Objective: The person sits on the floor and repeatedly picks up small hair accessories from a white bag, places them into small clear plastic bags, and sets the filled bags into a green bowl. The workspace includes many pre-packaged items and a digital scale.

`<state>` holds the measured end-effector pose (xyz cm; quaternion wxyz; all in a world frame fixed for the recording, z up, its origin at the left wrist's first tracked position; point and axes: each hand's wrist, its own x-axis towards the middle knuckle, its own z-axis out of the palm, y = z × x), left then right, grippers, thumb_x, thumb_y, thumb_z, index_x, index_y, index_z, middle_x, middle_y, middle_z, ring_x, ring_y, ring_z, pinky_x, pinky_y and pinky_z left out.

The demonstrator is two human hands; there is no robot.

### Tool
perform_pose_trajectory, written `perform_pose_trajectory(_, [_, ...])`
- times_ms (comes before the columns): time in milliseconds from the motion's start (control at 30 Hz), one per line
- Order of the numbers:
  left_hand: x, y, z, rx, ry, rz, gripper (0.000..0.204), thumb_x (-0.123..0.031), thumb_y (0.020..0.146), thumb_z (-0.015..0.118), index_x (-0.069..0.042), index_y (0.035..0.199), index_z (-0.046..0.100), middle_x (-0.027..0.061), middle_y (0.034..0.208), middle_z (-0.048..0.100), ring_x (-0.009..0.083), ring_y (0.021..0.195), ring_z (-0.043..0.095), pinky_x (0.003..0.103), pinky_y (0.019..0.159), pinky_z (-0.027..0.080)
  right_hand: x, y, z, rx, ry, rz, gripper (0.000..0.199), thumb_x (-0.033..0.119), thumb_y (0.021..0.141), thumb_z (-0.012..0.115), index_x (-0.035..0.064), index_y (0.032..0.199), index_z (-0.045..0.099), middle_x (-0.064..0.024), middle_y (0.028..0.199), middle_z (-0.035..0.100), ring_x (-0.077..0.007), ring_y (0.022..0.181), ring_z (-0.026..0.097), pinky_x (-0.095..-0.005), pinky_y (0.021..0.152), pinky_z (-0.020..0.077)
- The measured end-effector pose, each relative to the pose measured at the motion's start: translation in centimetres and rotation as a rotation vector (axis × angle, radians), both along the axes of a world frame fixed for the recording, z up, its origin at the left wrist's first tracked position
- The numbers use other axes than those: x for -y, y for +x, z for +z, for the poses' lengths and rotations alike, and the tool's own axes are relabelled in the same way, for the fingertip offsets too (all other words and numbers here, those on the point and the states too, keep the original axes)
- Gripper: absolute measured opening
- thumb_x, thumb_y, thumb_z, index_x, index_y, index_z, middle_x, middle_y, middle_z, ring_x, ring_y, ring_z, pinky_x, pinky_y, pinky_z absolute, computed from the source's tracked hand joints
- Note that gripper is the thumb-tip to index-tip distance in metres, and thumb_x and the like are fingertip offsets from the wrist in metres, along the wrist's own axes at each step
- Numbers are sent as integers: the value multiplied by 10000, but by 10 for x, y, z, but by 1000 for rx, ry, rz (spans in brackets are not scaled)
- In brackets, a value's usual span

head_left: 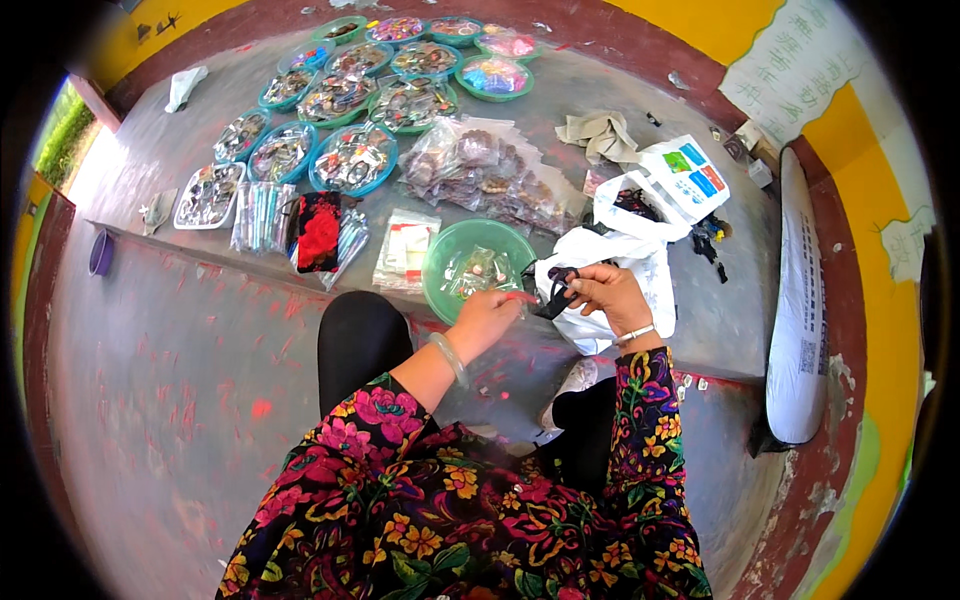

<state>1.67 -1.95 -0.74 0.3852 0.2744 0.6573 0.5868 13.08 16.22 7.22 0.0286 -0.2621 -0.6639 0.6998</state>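
My right hand pinches a black looped band in front of a white plastic bag. The band's exact kind is too small to tell. Close to its lower end is my left hand, fingers pressed together; what they hold, if anything, I cannot make out. Just beyond the left hand stands a green plastic basin with small clear packets inside. Another white bag with printing lies behind, and dark items show in its mouth.
Several basins of small packaged goods fill the far left of the raised ledge. Clear bags lie piled in the middle, with flat packets nearer. A long white wrapped package leans at the right wall. A purple container stands far left.
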Motion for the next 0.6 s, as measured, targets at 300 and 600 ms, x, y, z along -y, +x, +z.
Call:
perform_pose_trajectory(300, [-6,-4,-33,-44,-85,-82,264,-150,852,480,13,1020,601,54,781,608,96,687,559,219,625,470,28,-10,-15,27,176,17,142,28,767,598,-48,886,609,-66,766,622,-129,655,628,-198,542,493])
perform_pose_trajectory(600, [-7,1,-19,-56,-94,-109,251,-134,836,472,-27,1010,619,32,748,599,96,656,548,235,612,465,28,-12,-29,0,448,60,137,85,745,627,-19,834,633,-42,635,604,-81,522,552,-214,485,443])
